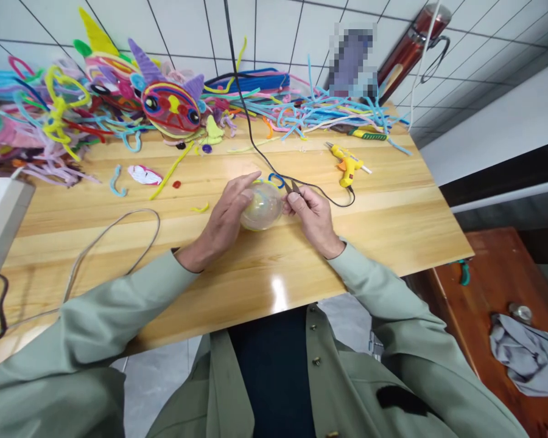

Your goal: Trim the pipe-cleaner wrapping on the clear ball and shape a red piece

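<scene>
My left hand (228, 216) is closed around the side of a clear plastic ball (263, 210), which has yellow along its edge. In my right hand (314, 218) is a pair of scissors (294, 187), with dark blades pointing up and away from me. The right fingertips are close to the ball's right side; whether they touch it is unclear. A blue pipe cleaner loop (276, 180) shows just beyond the ball, near the blades. What it is attached to, if anything, is hidden.
A yellow glue gun (347, 164) lies to the right, its black cord (251, 131) crossing the table (237, 304). Pipe cleaners (296, 115) are heaped along the wall. Decorated balls with horns (171, 109) stand at back left. A pale cable (105, 237) loops at left.
</scene>
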`<state>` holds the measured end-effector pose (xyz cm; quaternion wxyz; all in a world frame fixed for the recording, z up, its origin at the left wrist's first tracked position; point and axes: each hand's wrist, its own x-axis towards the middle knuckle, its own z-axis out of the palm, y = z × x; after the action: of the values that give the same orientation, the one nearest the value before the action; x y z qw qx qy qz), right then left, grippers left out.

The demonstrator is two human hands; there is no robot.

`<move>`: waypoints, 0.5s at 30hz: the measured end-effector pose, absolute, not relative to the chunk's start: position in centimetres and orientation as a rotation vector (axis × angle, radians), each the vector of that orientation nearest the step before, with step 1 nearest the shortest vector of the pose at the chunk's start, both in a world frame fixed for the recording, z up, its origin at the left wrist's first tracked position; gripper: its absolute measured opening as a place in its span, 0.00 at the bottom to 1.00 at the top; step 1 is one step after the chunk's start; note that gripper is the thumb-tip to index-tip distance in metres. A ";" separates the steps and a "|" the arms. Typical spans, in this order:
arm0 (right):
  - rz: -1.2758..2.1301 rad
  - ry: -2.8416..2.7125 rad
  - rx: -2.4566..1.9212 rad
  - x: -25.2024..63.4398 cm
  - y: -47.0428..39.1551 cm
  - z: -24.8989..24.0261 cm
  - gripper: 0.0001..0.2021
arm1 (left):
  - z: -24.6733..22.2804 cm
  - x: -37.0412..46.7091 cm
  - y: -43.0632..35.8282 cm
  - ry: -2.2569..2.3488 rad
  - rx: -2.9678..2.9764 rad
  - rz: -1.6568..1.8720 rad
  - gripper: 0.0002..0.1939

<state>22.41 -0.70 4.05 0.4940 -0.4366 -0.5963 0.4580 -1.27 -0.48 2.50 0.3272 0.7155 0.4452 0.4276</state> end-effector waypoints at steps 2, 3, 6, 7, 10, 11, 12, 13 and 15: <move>1.104 -1.441 -1.067 22.5 -0.5 4.2 0.28 | 2.5 -1.7 -0.3 1.101 1.959 1.069 0.40; 1.101 -1.444 -1.073 22.6 -0.4 4.2 0.28 | 2.5 -1.9 -0.1 1.082 2.009 1.043 0.45; 1.113 -1.458 -1.100 23.0 -0.3 4.5 0.28 | 2.2 -2.3 0.3 1.107 2.088 1.017 0.56; 1.118 -1.462 -1.113 23.1 -0.3 4.5 0.28 | 2.2 -2.3 0.4 1.132 2.085 1.028 0.57; 1.106 -1.473 -1.137 23.3 -0.4 4.6 0.28 | 2.2 -2.3 0.3 1.168 2.049 1.039 0.54; 1.100 -1.482 -1.131 23.3 -0.5 4.5 0.28 | 2.4 -2.3 0.1 1.171 2.037 1.013 0.52; 1.095 -1.490 -1.120 23.2 -0.6 4.5 0.28 | 2.6 -2.3 0.0 1.173 2.025 0.974 0.50; 1.094 -1.501 -1.107 23.1 -0.6 4.3 0.28 | 2.9 -2.3 -0.2 1.175 2.011 0.931 0.48; 1.097 -1.516 -1.092 23.0 -0.6 4.1 0.28 | 3.4 -2.3 -0.5 1.174 1.977 0.873 0.45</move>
<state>22.99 -0.64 4.12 0.4687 -0.4452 -0.6181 0.4473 -2.33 -0.46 3.38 0.3344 0.7576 0.4496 0.3347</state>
